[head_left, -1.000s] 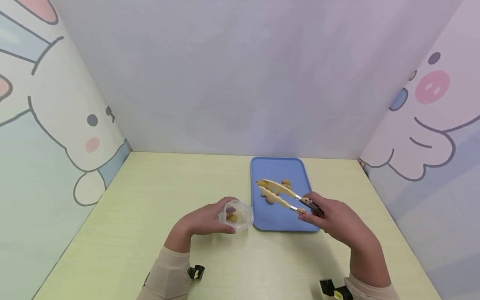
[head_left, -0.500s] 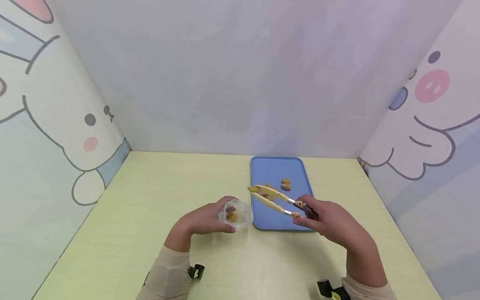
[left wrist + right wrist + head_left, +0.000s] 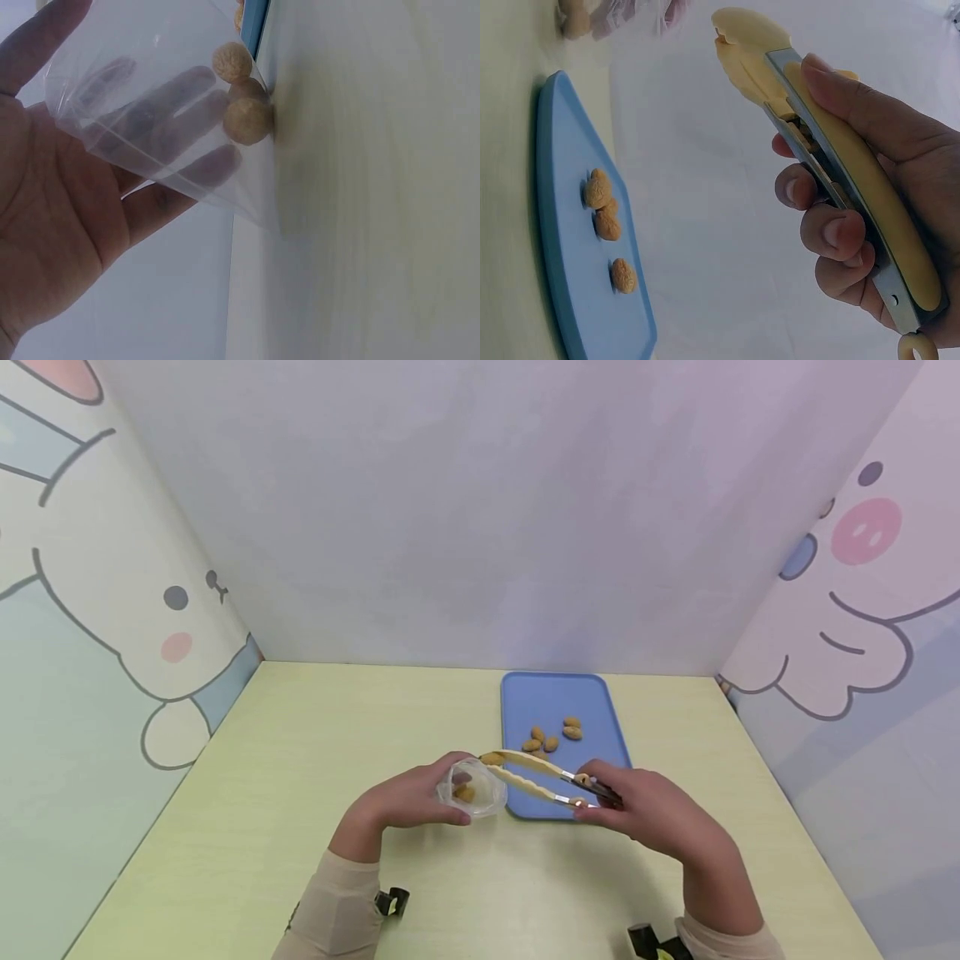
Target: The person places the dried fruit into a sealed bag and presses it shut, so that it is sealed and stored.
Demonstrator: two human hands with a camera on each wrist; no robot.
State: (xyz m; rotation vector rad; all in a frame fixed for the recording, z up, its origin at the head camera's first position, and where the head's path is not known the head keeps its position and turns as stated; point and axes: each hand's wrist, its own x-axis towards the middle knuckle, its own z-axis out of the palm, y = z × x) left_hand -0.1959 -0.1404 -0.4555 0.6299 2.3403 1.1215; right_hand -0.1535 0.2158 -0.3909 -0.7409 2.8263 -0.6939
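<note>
My left hand (image 3: 412, 797) holds a clear plastic bag (image 3: 489, 792) on the table, thumb on one side and fingers along the other. Several walnuts (image 3: 247, 121) lie at the bottom of the bag, seen through its wall in the left wrist view. In my right hand (image 3: 660, 814) are yellow-tipped metal tongs (image 3: 534, 762), their tips beside the bag's far rim. One walnut (image 3: 492, 760) sits at the tong tips. Fingers and thumb wrap the tong handles (image 3: 870, 187) in the right wrist view.
A blue tray (image 3: 558, 693) lies under and behind the tongs, right of the bag. Several walnuts (image 3: 572, 732) rest on it. A grey wall (image 3: 480, 527) stands behind the table (image 3: 360, 718), with cartoon-printed walls at both sides.
My right hand has carried the tongs and the walnut left and toward me, from above the tray to the bag's rim. The left hand and bag have stayed put.
</note>
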